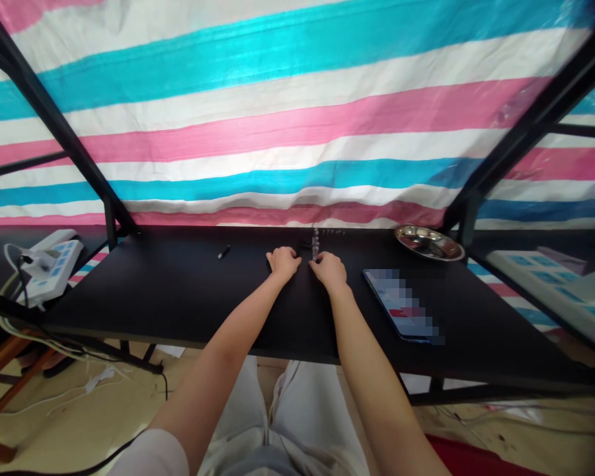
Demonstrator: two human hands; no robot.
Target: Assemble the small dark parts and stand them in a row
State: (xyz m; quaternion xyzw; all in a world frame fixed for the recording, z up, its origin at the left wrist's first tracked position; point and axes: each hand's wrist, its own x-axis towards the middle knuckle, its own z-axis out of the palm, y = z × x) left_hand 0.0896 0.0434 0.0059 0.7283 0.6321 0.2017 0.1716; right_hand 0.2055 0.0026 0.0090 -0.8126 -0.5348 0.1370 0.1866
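Observation:
My left hand (283,261) and my right hand (328,270) rest close together on the black table (178,291), both with fingers curled in a pinch. Between and just beyond them a short string of small pale beads (316,241) runs away from me on the table top. My right hand's fingertips touch the near end of the beads. What my left hand pinches is too small to make out. A few tiny dark beads (333,233) lie just past the string.
A phone (403,305) lies face up to the right of my hands. A round metal dish (429,242) sits at the back right. A small dark pen-like object (223,252) lies left of my hands. A white power strip (49,264) with cables sits at far left.

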